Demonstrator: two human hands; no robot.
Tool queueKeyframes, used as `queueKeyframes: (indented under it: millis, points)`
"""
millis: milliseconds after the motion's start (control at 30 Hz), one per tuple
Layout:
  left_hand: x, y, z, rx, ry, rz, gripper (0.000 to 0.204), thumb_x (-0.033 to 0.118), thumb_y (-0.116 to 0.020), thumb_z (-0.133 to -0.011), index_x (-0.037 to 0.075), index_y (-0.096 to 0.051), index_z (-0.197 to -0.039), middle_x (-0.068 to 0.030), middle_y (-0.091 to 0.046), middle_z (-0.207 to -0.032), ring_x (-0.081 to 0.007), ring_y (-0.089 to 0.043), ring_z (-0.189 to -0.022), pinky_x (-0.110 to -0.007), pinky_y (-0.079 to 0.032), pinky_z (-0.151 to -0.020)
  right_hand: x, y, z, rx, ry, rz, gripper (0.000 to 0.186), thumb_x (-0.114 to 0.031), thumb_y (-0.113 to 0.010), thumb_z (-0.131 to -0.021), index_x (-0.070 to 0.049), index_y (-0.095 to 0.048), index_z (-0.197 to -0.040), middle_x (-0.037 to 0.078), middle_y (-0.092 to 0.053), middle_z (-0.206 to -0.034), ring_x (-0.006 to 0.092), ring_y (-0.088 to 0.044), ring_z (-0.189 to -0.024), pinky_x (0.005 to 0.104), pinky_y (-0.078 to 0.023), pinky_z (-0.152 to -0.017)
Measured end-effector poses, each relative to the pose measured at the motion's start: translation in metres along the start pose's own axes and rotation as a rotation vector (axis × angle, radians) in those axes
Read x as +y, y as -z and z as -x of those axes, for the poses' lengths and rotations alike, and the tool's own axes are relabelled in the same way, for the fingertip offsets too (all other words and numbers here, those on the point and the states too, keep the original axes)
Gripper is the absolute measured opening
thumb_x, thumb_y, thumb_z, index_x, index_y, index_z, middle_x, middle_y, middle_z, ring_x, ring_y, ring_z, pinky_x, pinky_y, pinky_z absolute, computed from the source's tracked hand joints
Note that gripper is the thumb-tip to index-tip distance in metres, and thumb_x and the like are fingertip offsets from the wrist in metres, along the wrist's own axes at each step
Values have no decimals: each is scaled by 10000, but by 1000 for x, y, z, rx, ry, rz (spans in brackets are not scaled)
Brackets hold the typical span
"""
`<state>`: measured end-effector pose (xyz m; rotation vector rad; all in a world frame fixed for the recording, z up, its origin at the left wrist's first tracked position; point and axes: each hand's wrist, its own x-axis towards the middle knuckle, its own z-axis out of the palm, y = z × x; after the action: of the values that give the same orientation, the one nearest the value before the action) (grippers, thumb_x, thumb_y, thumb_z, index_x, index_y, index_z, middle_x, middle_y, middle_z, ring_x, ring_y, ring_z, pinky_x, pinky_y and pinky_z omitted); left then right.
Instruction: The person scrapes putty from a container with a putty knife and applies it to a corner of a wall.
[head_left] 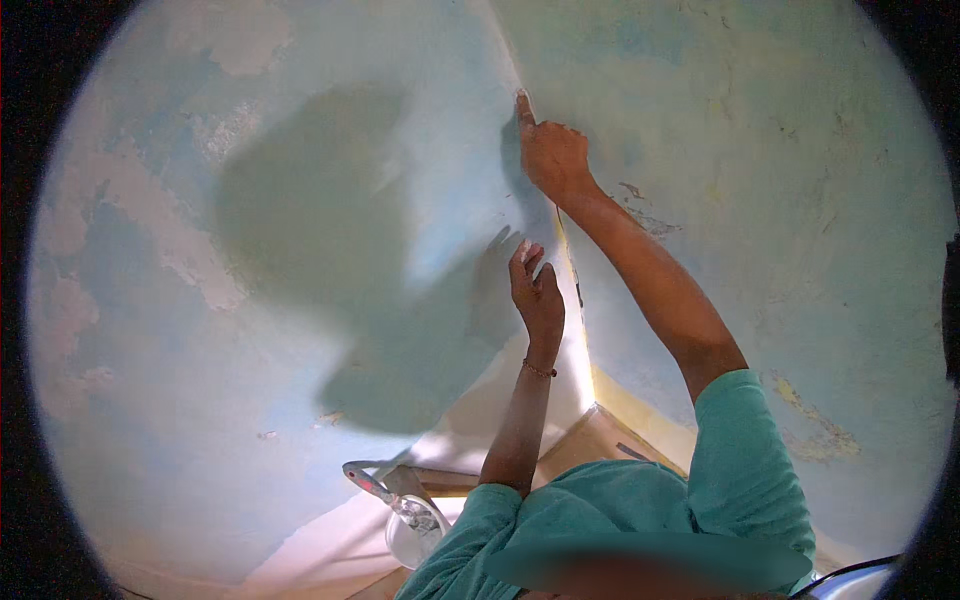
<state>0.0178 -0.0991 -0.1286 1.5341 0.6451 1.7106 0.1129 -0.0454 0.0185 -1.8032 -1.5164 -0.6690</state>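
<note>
My right hand [556,158] reaches up to the corner seam [510,60] where two painted walls meet. Its index finger is stretched out with the tip pressed on the seam, the other fingers curled in; I see nothing in it. White paste shows around that fingertip. Lower down, my left hand [538,290] is raised beside the seam, apart from the right one. Its fingers are loosely bent and apart, with white paste on the fingertips. Below it to the left, a putty knife [368,482] with a grey and red handle rests in a white tub [402,545] holding whitish paste.
The left wall [120,280] is pale blue with whitish patches and my shadow on it. Flaked spots [650,218] mark the greenish right wall [800,150]. A brown surface [580,440] lies in the corner below, with a wooden piece [445,482] near the tub.
</note>
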Motion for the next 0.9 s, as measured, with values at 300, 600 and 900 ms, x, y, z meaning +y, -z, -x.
queueKeyframes:
  millis: [300, 600, 900]
  points:
    - [-5, 4, 3, 34, 8, -41, 357, 5, -488, -756, -4, -413, -1106, -115, -504, -996, -192, -491, -942, -289, -375, -839, 27, -30, 24, 130, 108, -596, 525, -133, -476, -702, -96, -366, -1213, 95, -558, -648, 173, -484, -446, 331, -419, -469]
    - [-13, 17, 11, -25, 22, -88, 420, -79, -436, -732, -21, -360, -1141, -135, -456, -1043, -219, -470, -988, -293, -394, -821, 3, -31, 34, -261, -424, -2815, 220, -131, -415, -749, -156, -530, -935, -8, -420, -576, 60, -280, -344, 197, -241, -381]
    - [-14, 21, 12, -40, 123, -98, 422, -62, -442, -747, 3, -352, -1154, -131, -445, -1069, -215, -460, -1003, -288, -384, -822, 8, -50, 33, -316, -260, -2588, 488, -122, -395, -749, -289, -350, -1206, 5, -416, -564, 56, -282, -347, 191, -241, -344]
